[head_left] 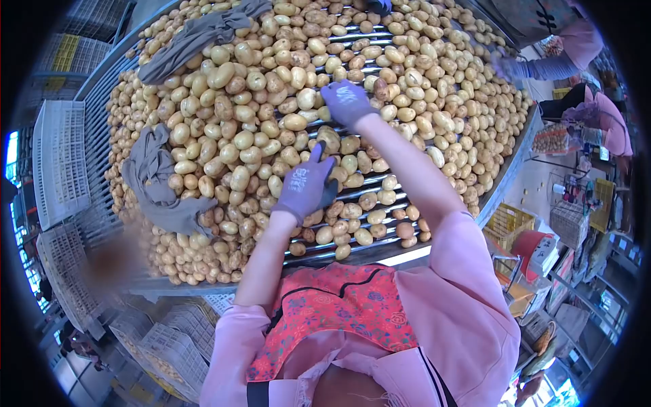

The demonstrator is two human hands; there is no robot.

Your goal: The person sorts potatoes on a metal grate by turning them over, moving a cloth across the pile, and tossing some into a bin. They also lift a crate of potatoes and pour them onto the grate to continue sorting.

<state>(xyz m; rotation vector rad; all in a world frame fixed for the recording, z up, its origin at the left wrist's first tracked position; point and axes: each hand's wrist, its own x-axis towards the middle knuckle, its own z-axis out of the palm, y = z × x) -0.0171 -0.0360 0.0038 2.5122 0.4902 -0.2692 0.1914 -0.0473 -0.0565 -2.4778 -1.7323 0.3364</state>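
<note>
Potatoes (237,146) lie heaped over a slatted metal table (400,261), whose bars show between them near the middle. My left hand (306,184), in a purple glove with dark fingertips, rests among the potatoes with its index finger stretched out and its fingers apart; nothing shows in it. Farther up and to the right, my right hand (347,103), in the same kind of glove, reaches over the potatoes beside the bare bars. Its fingertips point left and down and are mostly hidden, so whatever they touch cannot be made out.
Grey cloths (159,180) lie on the potatoes at the left and top left. White crates (61,163) stand beyond the left edge. A co-worker's gloved hand (505,66) is at the upper right, another glove at the top. A red bucket (532,251) stands right.
</note>
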